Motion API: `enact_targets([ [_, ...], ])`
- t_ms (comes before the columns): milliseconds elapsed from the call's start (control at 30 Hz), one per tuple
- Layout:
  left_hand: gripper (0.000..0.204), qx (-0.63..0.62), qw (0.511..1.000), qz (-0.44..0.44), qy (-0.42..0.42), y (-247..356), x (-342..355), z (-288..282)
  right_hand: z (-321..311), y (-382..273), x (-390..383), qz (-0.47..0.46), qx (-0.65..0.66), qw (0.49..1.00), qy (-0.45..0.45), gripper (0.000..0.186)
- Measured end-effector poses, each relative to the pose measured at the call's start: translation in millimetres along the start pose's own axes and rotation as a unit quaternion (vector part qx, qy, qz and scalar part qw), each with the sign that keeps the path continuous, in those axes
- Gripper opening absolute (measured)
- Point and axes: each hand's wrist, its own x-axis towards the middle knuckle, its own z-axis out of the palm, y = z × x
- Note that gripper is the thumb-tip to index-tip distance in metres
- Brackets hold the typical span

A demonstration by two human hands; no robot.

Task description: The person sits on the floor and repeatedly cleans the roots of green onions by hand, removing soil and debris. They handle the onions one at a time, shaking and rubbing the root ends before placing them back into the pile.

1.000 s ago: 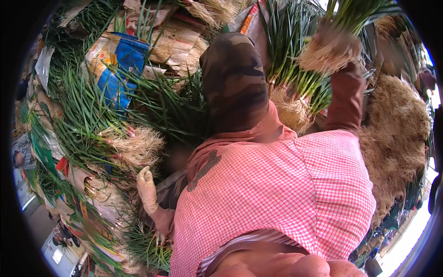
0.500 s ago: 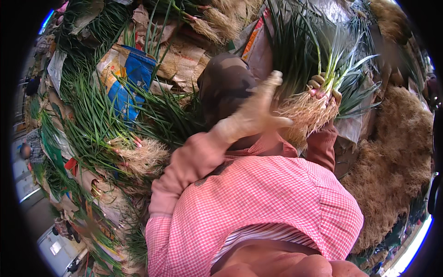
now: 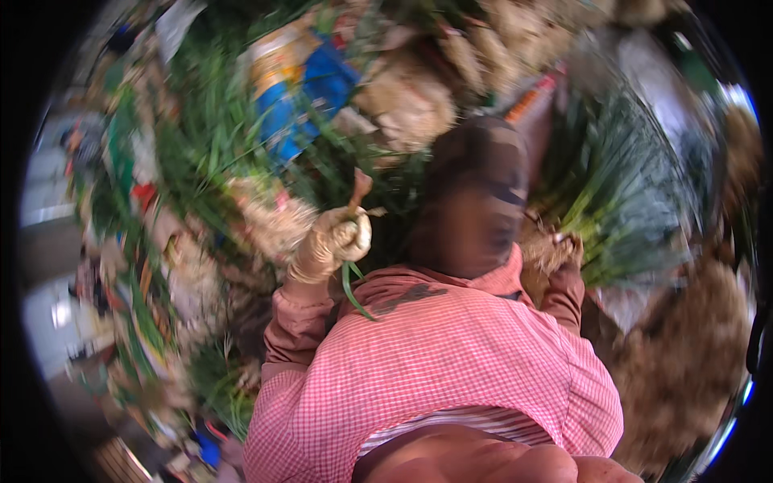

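My left hand (image 3: pixel 326 244), in a pale, dirty glove, is raised left of my chest, its fingers closed. A brownish leaf scrap (image 3: pixel 361 187) sticks out above the fist, and a thin green leaf strip (image 3: pixel 350 290) hangs below it. On the right, my right hand (image 3: pixel 568 251) is closed round the root end of a bunch of spring onions (image 3: pixel 581 216), blurred by motion. The bunch's tangled roots (image 3: pixel 541 248) face my body, while its green leaves point away to the upper right, against a larger heap of green leaves (image 3: pixel 636 181).
A rounded shape in camouflage cloth (image 3: pixel 471 165) stands between my hands. More rooty spring onions (image 3: pixel 274 217) lie on the left near a blue and yellow sack (image 3: pixel 294 101). A brown mass of roots (image 3: pixel 676 362) fills the lower right. Brown sacking (image 3: pixel 407 101) lies ahead.
My left hand has drawn back left from the middle and closed on leaf scraps. My right hand has lowered the spring onion bunch toward the green heap. The view has shifted and blurred.
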Motion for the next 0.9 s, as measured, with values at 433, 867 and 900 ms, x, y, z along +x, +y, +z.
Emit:
enact_targets([
  [433, 0.020, 0.397, 0.748, 0.032, 0.532, -4.4, -165.3, -113.5, -6.0, 17.0, 58.4, -0.089, -0.341, 0.904, 0.242, 0.058],
  [867, 0.025, 0.281, 0.717, 0.182, 0.611, 63.3, -63.6, -121.7, 215.4, -16.9, -19.2, -0.685, -0.643, 0.327, -0.096, 0.021],
  [900, 0.024, 0.319, 0.670, 0.237, 0.627, 58.1, -71.0, -114.7, 250.5, 12.9, -34.3, -0.666, -0.646, 0.352, -0.122, 0.019],
])
